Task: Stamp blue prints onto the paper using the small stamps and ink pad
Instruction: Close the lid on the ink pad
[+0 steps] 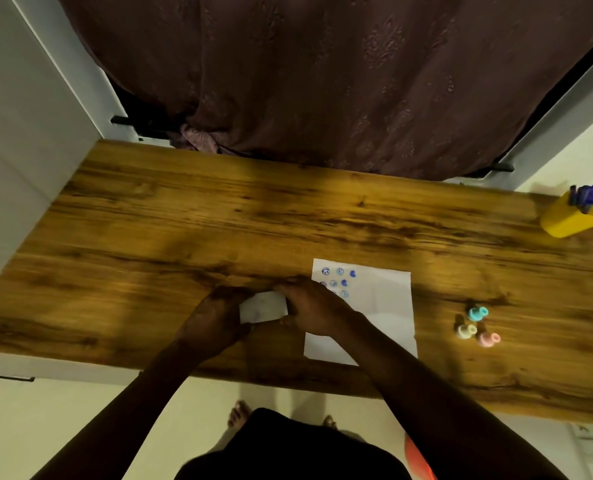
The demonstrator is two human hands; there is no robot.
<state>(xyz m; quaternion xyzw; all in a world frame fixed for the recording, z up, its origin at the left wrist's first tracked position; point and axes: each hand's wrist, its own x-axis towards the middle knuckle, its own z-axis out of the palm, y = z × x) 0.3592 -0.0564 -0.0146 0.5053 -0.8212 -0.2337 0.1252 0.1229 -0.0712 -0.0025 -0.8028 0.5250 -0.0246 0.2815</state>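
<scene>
Both hands, left hand point(215, 315) and right hand point(310, 311), grasp a small white box point(262, 306) just left of the paper point(381, 306). Blue prints point(338, 280) mark the paper's far-left corner; three stamps point(475, 327) stand right of the paper.

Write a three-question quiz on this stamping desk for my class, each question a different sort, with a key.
1. True or false: the three small stamps stand on the paper.
2. Which colour is the pen holder? A red, B yellow, C green.
3. Fill in: both hands hold a small ___ box left of the paper.

Key: 1 false, they stand on the table, right of the paper. 2 B. 3 white; left hand and right hand grip it together.
</scene>
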